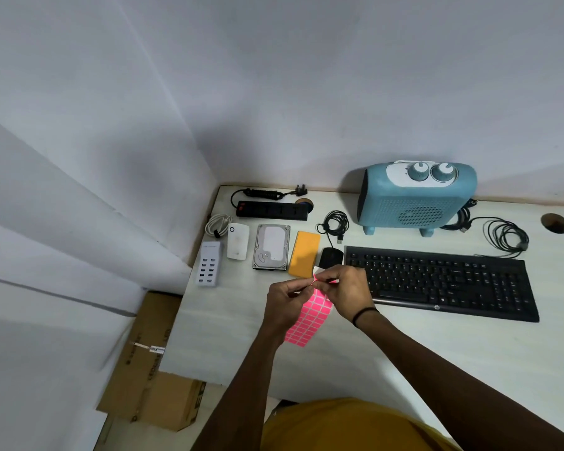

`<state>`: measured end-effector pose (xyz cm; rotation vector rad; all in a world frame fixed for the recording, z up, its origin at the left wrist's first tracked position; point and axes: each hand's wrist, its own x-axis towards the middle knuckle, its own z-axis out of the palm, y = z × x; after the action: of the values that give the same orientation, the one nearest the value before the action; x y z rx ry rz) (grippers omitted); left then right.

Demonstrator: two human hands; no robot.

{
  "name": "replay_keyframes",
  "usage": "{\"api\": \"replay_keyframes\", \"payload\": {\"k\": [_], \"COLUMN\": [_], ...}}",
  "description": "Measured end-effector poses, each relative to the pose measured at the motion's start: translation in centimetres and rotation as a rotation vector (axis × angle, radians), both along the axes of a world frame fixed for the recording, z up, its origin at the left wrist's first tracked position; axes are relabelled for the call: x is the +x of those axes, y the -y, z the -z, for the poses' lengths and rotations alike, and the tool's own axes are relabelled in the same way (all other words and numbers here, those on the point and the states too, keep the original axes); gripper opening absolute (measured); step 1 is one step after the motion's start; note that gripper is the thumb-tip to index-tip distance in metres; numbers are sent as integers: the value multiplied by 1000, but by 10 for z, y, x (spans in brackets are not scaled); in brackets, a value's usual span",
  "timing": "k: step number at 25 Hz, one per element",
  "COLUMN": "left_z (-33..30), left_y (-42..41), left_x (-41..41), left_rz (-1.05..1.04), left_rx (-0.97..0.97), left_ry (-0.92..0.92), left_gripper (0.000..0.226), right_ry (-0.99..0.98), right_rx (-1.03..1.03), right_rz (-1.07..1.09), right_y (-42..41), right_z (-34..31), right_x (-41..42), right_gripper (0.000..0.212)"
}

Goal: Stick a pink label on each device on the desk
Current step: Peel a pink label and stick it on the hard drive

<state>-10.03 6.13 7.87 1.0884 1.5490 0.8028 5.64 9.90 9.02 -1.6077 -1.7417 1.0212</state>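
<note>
Peeling at the top edge of the pink sheet (308, 315), held above the desk (437, 353) before the mouse (331, 257), your left hand (284, 305) grips it while your right hand (345, 292) pinches one label, which may tear or curl onto itself if pulled too sharply.

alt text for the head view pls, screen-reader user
Both hands, left hand and right hand, peel a label off a pink label sheet above a white desk. Behind lie a keyboard, mouse, hard drive and blue heater.
</note>
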Motion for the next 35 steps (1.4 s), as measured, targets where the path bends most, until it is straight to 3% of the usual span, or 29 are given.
{"api": "replay_keyframes", "payload": {"k": [6, 12, 15, 19, 23, 28, 35], "left_z": [13, 19, 32, 58, 83, 92, 78], "left_y": [-4, -10, -13, -13, -2, -3, -84], "left_x": [-13, -5, 1, 0, -11, -27, -52], "left_rz": [21, -64, -145, -286, -281, -195, -259], "left_rx": [5, -41, -145, -438, -539, -530, -294], "left_ry": [-85, -128, -181, -134, -195, -403, -547], "left_gripper": [34, 25, 18, 9, 10, 20, 36], "right_ry": [37, 47, -94, -474, -534, -621, -552], "right_rx": [-17, -106, -257, -593, -747, -832, -812], "right_rz": [-34, 32, 205, 483, 507, 477, 431], "right_y": [-2, -7, -10, -14, -12, -16, -42], "right_z": [1, 5, 16, 31, 39, 45, 51], "right_x": [-6, -10, -8, -4, -1, -4, -22], "right_gripper": [12, 9, 9, 7, 6, 14, 7]}}
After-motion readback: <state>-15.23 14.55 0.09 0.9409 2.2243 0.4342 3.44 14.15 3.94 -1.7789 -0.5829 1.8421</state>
